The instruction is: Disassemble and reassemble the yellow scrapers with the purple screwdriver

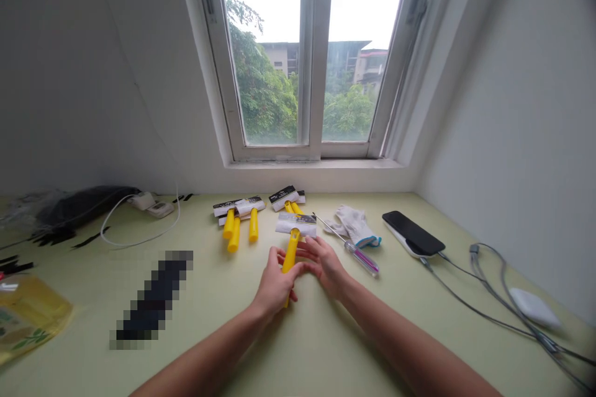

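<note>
Where the yellow tool handle (pixel 290 253) points back toward the person, the left hand (pixel 274 286) wraps it with closed fingers, while the right hand (pixel 325 264) sits just beside, fingers apart.

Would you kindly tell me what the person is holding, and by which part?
The left hand grips a packaged tool's yellow handle midway; the right hand touches it.

No legible words here: we see dark print on the card (pixel 295 224) just beyond our right fingers (pixel 308 247), with more on two cards (pixel 238 207) (pixel 284 197) farther past them, but no word, brand or number can be made out.
</note>
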{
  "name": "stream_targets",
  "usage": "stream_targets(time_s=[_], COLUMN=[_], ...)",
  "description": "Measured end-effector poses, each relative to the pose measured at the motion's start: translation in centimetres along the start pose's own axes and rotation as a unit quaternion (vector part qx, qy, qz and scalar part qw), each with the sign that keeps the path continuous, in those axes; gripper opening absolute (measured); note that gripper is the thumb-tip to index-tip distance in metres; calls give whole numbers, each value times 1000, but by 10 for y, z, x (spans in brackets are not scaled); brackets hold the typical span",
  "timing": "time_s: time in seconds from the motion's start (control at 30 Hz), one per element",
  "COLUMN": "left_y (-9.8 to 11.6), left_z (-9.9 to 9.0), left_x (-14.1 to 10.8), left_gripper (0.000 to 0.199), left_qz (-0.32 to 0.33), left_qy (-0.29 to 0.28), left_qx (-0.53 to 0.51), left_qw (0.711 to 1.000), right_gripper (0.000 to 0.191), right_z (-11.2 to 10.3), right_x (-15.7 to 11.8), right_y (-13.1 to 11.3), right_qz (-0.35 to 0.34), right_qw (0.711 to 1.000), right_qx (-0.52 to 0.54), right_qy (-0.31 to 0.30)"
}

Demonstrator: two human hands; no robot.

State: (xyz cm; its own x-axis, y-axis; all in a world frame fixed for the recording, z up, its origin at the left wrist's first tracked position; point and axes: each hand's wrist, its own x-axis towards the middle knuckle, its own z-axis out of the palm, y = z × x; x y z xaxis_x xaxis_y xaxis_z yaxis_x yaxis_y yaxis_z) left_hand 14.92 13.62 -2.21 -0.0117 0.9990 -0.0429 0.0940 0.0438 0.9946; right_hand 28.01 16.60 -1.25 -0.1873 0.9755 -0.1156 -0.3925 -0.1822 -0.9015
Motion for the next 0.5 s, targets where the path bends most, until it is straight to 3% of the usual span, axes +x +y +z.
stream_targets(time_s=[0.07,0.17,0.33,0.5], left_y=[1,3,7,17], left_z=[11,17,2,-2], left_x=[-2,-2,10,27], left_gripper=[49,46,39,43], left_qz=[2,8,-30,-75], left_qy=[3,-10,0,-21], left_qx=[-42,-94,-165,-312], left_qw=[999,995,986,947], right_gripper=[40,41,42,41], right_z=[4,3,-4,3], right_x=[5,7,10,5], right_y=[2,3,3,3], right_qz=[-2,-1,-21,-17], right_qw=[999,997,994,984], right_qx=[-13,-39,-87,-142], right_qy=[-33,-59,-56,-104])
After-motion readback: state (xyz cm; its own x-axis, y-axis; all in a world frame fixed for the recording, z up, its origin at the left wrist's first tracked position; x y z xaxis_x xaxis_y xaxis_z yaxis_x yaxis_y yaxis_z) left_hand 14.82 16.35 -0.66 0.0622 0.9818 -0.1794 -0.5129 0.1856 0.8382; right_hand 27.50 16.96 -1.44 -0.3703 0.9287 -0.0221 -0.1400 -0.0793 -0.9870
